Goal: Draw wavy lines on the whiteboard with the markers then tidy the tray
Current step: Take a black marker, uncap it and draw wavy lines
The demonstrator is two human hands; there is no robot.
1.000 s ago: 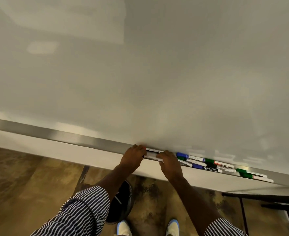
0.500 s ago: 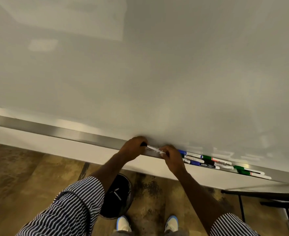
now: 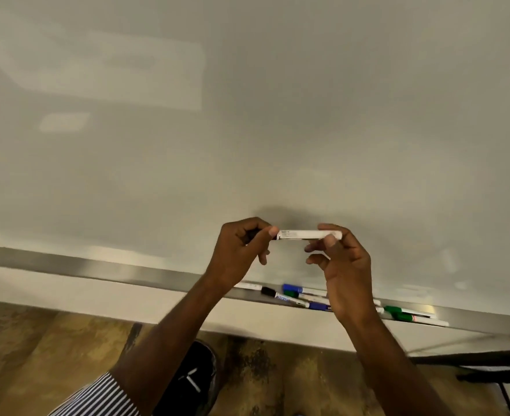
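Observation:
A white-barrelled marker [image 3: 303, 234] is held level in front of the blank whiteboard [image 3: 247, 115]. My left hand [image 3: 238, 253] grips its dark cap end, most of the cap hidden in my fingers. My right hand [image 3: 342, 265] pinches the other end between thumb and fingers. Below, the metal tray [image 3: 127, 270] carries several markers: a black-capped one [image 3: 273, 293], a blue-capped one [image 3: 292, 288] and two green-capped ones [image 3: 397, 310]. My right wrist covers part of that row.
A dark round bin [image 3: 193, 382] stands on the brown floor below my left forearm. A black frame of furniture [image 3: 487, 367] shows at the lower right. The whiteboard has no marks on it.
Both hands lifted one marker off the tray and now hold it up in front of the board. The view tilted a little upward.

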